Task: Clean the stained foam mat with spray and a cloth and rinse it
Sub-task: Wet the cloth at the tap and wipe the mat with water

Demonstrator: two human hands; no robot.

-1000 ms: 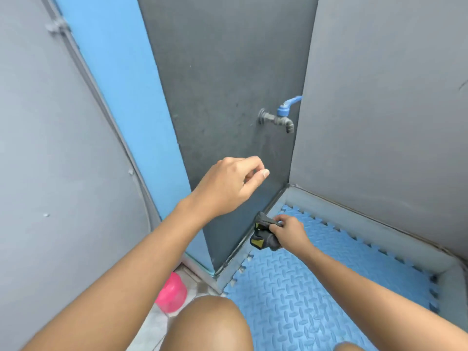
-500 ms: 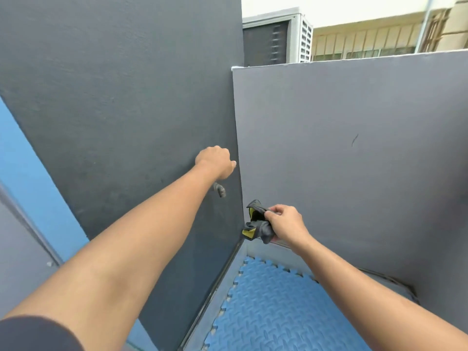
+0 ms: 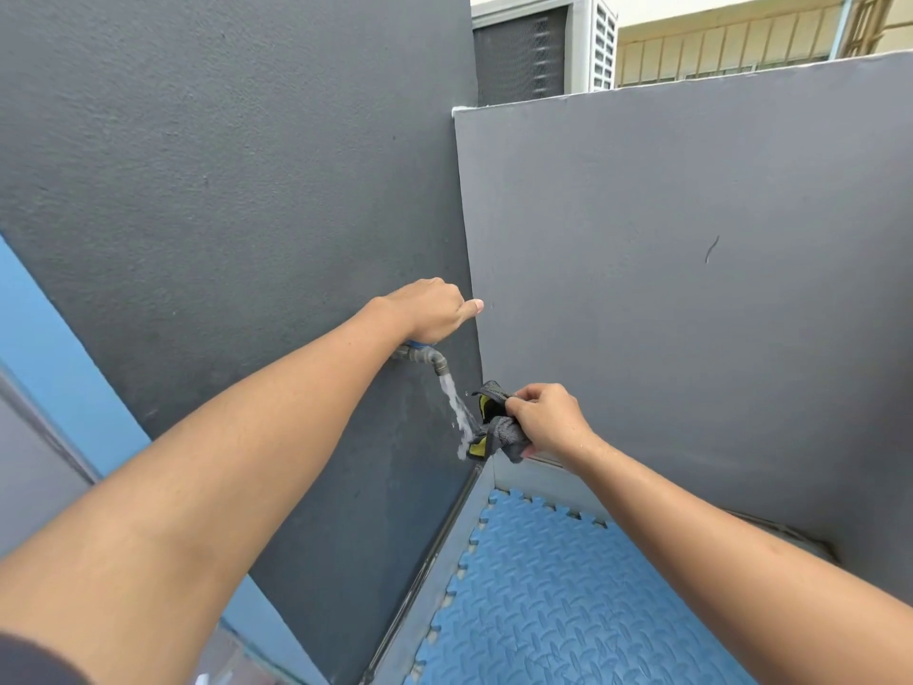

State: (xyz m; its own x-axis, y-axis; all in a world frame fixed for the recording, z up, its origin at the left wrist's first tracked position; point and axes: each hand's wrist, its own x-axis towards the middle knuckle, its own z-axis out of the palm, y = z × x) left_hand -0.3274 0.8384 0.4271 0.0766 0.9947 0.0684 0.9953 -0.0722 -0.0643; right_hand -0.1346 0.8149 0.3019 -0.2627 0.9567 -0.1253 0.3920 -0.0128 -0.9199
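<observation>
One left hand point(image 3: 429, 311) grips one tap point(image 3: 429, 359); water point(image 3: 457, 412) hits one cloth point(image 3: 496, 430), bunched in right-hand fingers point(image 3: 526, 402), at the mat's point(image 3: 568, 600) 12 o'clock.

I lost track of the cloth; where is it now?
In the head view, the cloth is bunched in the right hand, just right of the water running from the tap, above the foam mat.

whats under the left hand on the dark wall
Under the left hand a grey metal tap juts out, water streaming from it. Its blue handle is mostly covered.
</observation>
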